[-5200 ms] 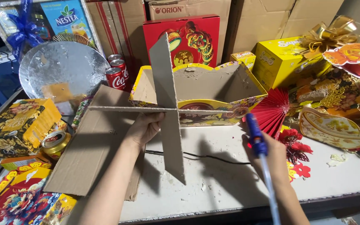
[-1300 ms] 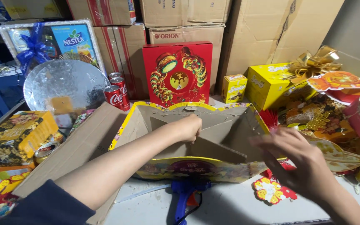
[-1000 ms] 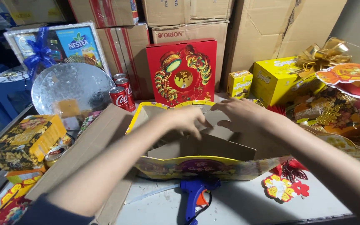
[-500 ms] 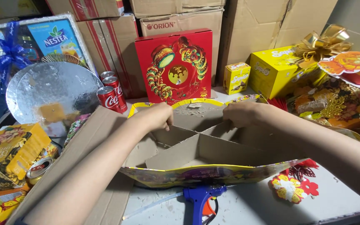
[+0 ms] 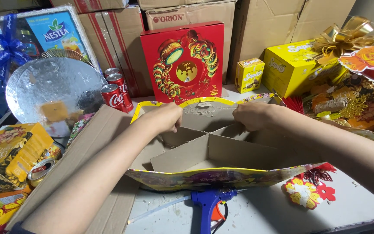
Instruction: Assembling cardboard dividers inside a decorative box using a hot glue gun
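We have both hands inside the open-topped cardboard tray with the yellow patterned rim (image 5: 221,177), which sits on the worktop directly in front of us, its near wall tipped toward us. Our left hand (image 5: 164,118) and right hand (image 5: 251,116) are apart, each curled over the top edge of the plain brown cardboard cross-divider (image 5: 213,149) where it meets the far wall; whether the fingers actually pinch the card or only press on it we cannot tell. We judge the tray light and fairly stiff along its folds but easy to crease, and the divider thin enough to buckle if pushed from one end, so it is best held at the upper edges near the corners with flat fingers. The tray looks wide and shallow, raw grey-brown inside, glossy yellow and purple print outside. Just below our wrists, nearer to us than the tray, lies a blue glue gun with an orange trigger (image 5: 208,207). Beyond our left hand stand two red drink cans (image 5: 117,93); beyond both hands a red square gift box (image 5: 185,60).
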